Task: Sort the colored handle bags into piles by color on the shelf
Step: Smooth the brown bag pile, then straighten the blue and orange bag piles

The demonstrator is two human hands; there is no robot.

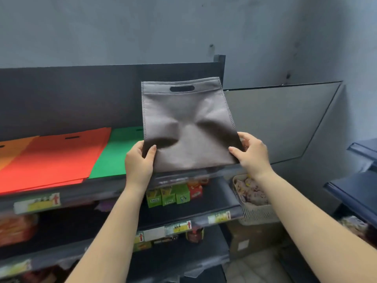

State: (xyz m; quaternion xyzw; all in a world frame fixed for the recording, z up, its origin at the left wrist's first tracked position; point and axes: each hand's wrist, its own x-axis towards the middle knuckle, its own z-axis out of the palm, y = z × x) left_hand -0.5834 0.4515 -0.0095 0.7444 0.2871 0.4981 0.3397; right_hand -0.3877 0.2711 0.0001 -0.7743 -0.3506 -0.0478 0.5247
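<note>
A grey handle bag (183,119) is held up over the right end of the top shelf (114,186), its cut-out handle at the top. My left hand (138,162) pinches its lower left corner and my right hand (253,154) pinches its lower right corner. On the shelf lie flat piles: a green bag pile (116,154) just left of the grey bag, a red bag pile (53,158) beside it, and an orange bag pile (14,148) at the far left edge.
Below the top shelf are shelves with green boxes (167,195), red packets and price labels. A white basket (255,203) of goods hangs at the right end. A grey panel (281,119) leans on the wall; a dark blue rack (355,186) stands far right.
</note>
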